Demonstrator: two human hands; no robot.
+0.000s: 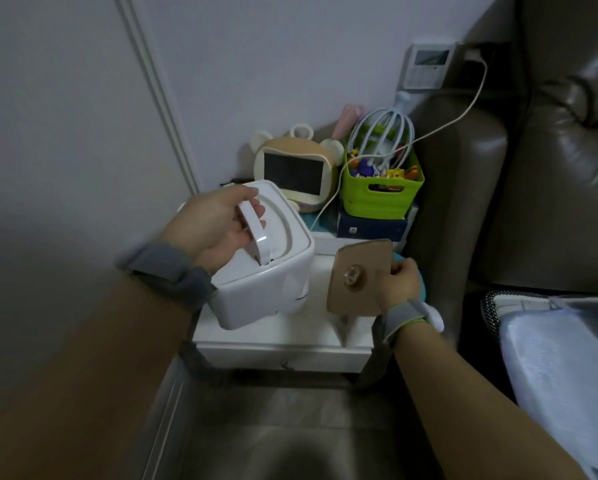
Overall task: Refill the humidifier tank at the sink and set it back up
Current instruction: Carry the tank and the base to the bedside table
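Note:
The white humidifier tank hangs tilted above the left part of a small white table. My left hand grips its white carrying handle from the left. To the right, my right hand pinches the edge of a tan square lid with a round knob at its middle, held upright and apart from the tank. Part of the humidifier's base seems to sit under the lid, mostly hidden.
At the back of the table stand a bear-shaped screen device and a green basket of toys with a white cord running to a wall outlet. A brown sofa arm borders the right; a wall stands to the left.

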